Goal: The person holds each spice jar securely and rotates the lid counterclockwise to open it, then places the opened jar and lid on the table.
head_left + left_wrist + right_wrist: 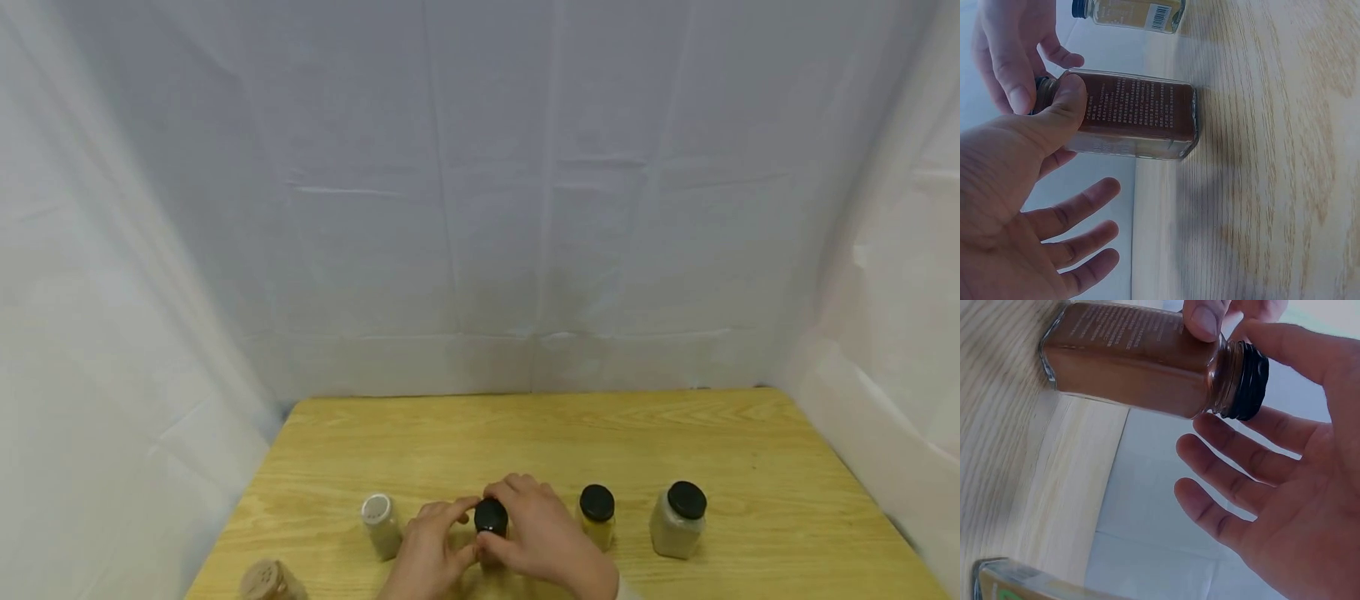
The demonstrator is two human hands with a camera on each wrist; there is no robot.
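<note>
A square glass spice jar (1138, 109) of reddish-brown powder, with small printed text on its side, is upright at the front middle of the table. My left hand (431, 550) pinches it near the shoulder between thumb and index finger, the other fingers spread apart from the glass. From the right, my right hand (536, 531) grips the black lid (1250, 384) with thumb and fingers. Screw threads show on the neck just under the lid in the right wrist view. Both hands cover most of the jar in the head view.
To the right stand a black-lidded jar of yellow contents (597, 527) and a wider black-lidded jar of pale contents (677, 529). A white-topped shaker (384, 533) is left of my hands, and a beige-topped shaker (270, 581) sits at the near left. White sheets (487, 208) surround the wooden table (525, 429).
</note>
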